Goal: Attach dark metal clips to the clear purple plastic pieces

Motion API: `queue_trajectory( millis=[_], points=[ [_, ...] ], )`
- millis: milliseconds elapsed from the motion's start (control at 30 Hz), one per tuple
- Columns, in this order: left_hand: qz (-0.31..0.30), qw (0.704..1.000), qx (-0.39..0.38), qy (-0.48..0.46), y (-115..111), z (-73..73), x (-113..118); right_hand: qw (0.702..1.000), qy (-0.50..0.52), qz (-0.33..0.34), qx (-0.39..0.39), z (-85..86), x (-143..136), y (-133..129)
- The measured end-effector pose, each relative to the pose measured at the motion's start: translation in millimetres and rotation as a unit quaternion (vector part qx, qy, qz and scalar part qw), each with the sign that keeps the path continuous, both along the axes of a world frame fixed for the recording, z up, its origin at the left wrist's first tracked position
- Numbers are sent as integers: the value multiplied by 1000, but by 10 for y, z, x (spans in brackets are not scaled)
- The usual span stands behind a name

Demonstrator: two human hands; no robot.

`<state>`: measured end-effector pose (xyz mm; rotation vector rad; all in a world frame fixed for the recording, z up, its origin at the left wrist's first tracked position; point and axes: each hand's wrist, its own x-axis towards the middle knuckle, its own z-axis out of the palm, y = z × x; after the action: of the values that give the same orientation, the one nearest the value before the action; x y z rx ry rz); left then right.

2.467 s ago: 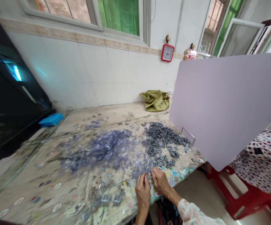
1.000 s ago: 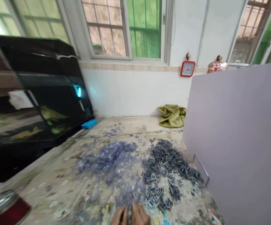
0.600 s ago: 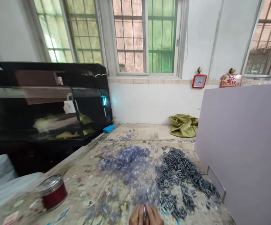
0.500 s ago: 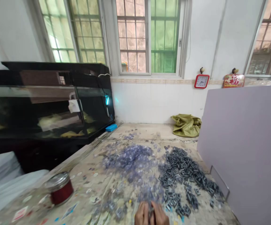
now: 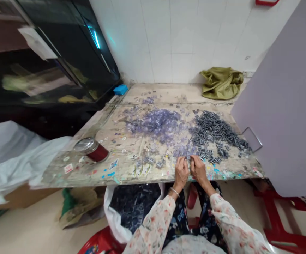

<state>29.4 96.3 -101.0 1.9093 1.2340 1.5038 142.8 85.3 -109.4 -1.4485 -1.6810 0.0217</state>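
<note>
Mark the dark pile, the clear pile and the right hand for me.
Dark pile [image 5: 213, 128]: head view, middle of its thickest part.
Clear pile [image 5: 160, 121]: head view, on its dense middle.
Right hand [image 5: 199, 170]: head view, on the back of it.

Head-worn view, facing forward and down, above table [image 5: 168, 90]

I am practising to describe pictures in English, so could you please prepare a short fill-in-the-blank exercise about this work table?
The pile of dark gray parts lies to the ______ of the purple pile.
The bracelet circles the ______ wrist.
At the far left corner of the table, the small boxy item is coloured ______.
Both sleeves are printed with ______.

Missing words: right; left; blue; flowers.
</note>
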Motion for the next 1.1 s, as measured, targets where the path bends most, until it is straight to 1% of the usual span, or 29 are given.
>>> queue_trajectory(
  millis=[100,167,233,267,333,433,500,567,700,767,900,1033,1100],
  points=[
    [8,1000,14,0,-14,-10,3,1000,2,-1,-3,-6,15,1],
    [2,1000,18,-7,-44,16,-13,1000,0,3,-6,2,17,-1],
    [4,1000,2,-27,-97,58,-61,1000,0,6,-9,8,17,-3],
    [15,999,-15,-42,-128,79,-97,1000,0,6,-10,9,16,-3],
    [58,994,-58,-75,-175,104,-182,1000,1,7,-10,11,13,0],
    [124,974,-143,-127,-163,83,-274,1000,-1,11,-10,16,9,9],
    [140,959,-192,-156,-91,43,-271,1000,-6,12,-17,23,8,15],
    [136,953,-210,-170,5,7,-218,999,-8,13,-28,32,8,20],
    [123,969,-168,-129,138,-14,-87,999,7,18,-40,45,15,20],
    [124,973,-154,-117,145,-6,-58,999,12,20,-44,50,21,17],
    [125,973,-151,-124,100,7,-62,998,18,23,-52,59,26,6],
    [130,987,-77,-48,80,8,-60,999,12,22,-38,67,18,3],
    [130,990,-55,-12,81,11,-48,999,8,24,-35,64,16,2]
  ],
)
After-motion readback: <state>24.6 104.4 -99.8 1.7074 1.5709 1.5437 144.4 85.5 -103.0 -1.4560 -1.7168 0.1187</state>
